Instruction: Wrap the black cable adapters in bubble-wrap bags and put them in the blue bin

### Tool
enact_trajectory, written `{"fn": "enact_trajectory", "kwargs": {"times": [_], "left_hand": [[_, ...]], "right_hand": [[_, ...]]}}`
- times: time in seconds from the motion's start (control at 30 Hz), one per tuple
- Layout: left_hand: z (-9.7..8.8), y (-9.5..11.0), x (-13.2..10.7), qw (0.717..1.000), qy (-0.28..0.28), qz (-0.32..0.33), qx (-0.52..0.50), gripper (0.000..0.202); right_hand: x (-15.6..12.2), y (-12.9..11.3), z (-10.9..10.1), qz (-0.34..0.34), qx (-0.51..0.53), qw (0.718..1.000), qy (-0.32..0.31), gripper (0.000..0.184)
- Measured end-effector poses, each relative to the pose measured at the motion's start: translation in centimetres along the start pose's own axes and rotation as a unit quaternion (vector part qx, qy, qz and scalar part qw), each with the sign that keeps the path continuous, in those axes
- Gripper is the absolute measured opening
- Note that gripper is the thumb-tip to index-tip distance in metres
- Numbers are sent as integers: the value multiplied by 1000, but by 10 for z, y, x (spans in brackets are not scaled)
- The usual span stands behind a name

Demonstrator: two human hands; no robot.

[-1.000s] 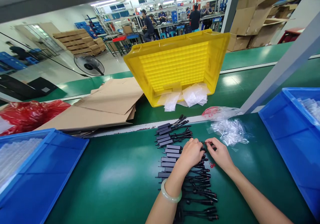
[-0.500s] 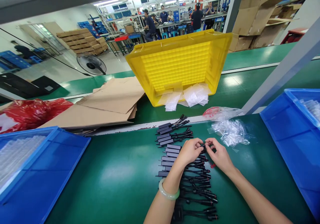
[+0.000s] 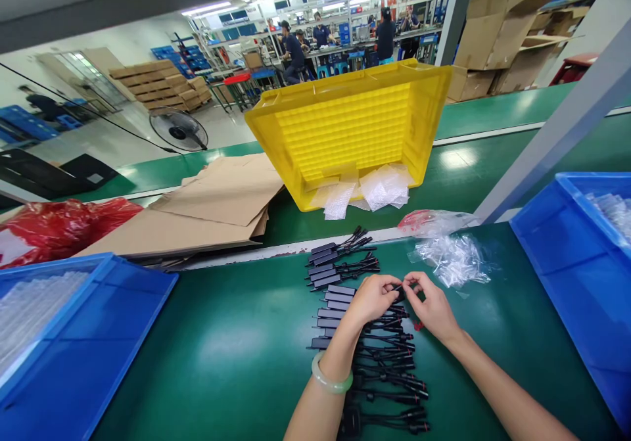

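Observation:
My left hand (image 3: 375,296), a pale green bangle (image 3: 331,374) on its wrist, pinches a black cable end above a row of devices. My right hand (image 3: 431,304) meets it from the right, thumb and finger closed at the tip of that cable; whatever tiny part may lie between them is hidden. Below the hands, several flat black devices with short cable leads (image 3: 389,365) lie side by side, some leads ringed red at the end. Farther back are more of these black devices (image 3: 325,277). Small red pieces (image 3: 419,326) lie by my right hand.
Clear plastic pieces (image 3: 456,262) lie beyond my right hand. Blue bins flank me on the left (image 3: 123,316) and right (image 3: 552,250). Behind stand a tilted yellow crate (image 3: 340,132) with bubble wrap and flat cardboard (image 3: 211,198). A grey post (image 3: 547,132) slants at right.
Both hands stay together at the cable end, with only slight finger movement. The whole view has shifted very slightly.

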State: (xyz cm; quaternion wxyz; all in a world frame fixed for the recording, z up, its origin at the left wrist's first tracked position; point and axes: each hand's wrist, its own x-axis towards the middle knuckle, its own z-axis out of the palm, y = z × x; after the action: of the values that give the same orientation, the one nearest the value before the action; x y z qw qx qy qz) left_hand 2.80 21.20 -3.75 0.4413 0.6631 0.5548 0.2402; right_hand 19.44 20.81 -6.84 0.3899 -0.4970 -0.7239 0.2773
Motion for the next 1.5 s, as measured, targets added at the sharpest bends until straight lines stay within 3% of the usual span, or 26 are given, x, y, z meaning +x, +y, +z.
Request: {"fn": "enact_trajectory", "kwargs": {"times": [0.3, 0.6, 0.83, 1.03, 1.13, 1.27, 1.4, 1.5], "left_hand": [[2, 6, -3, 997, 50, -6, 64, 24], [3, 14, -6, 990, 56, -15, 126, 21], [4, 12, -6, 990, 48, 4, 135, 16], [4, 11, -6, 991, 33, 16, 126, 15], [4, 11, -7, 992, 35, 23, 122, 16], [5, 11, -7, 991, 44, 39, 120, 15], [4, 12, -6, 986, 94, 56, 123, 11], [-5, 11, -5, 972, 192, 44, 128, 18]], "right_hand": [[-1, -4, 1, -34, -25, 999, -15, 10], [-1, -5, 2, -38, -32, 998, -33, 10], [3, 6, -23, -6, -62, 998, -30, 14], [-20, 12, -50, -15, -141, 982, -125, 15], [-35, 10, -50, -33, -180, 968, -173, 12], [-46, 6, -42, -56, -225, 956, -179, 13], [-46, 1, -34, -82, -284, 937, -186, 20], [-42, 1, -27, -90, -340, 921, -171, 24]]}}
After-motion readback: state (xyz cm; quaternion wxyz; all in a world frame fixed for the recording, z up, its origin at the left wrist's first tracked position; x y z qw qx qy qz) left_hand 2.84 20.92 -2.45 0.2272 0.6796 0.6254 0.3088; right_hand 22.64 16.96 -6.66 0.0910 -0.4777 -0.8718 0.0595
